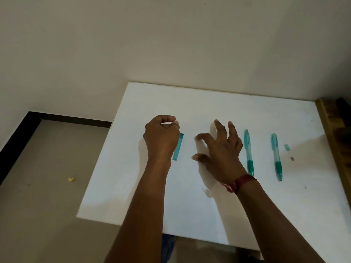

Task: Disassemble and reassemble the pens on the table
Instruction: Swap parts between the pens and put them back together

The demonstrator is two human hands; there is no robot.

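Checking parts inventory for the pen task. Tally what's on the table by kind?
whole teal pens: 2
loose teal barrel: 1
thin dark refill, pinched by the right hand: 1
small teal piece: 1
small dark piece: 1
Total: 6

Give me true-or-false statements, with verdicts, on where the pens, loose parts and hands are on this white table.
1. Two whole translucent teal pens, the inner pen and the outer pen, lie on the white table right of the right hand. True.
2. The right hand pinches a thin dark rod between thumb and forefinger. True.
3. The translucent teal barrel tube lies beside the right hand. False: it is at the left hand.
4. A red thread band circles the left wrist. False: the right wrist.
5. A small teal piece lies between the pens. False: it lies right of both.
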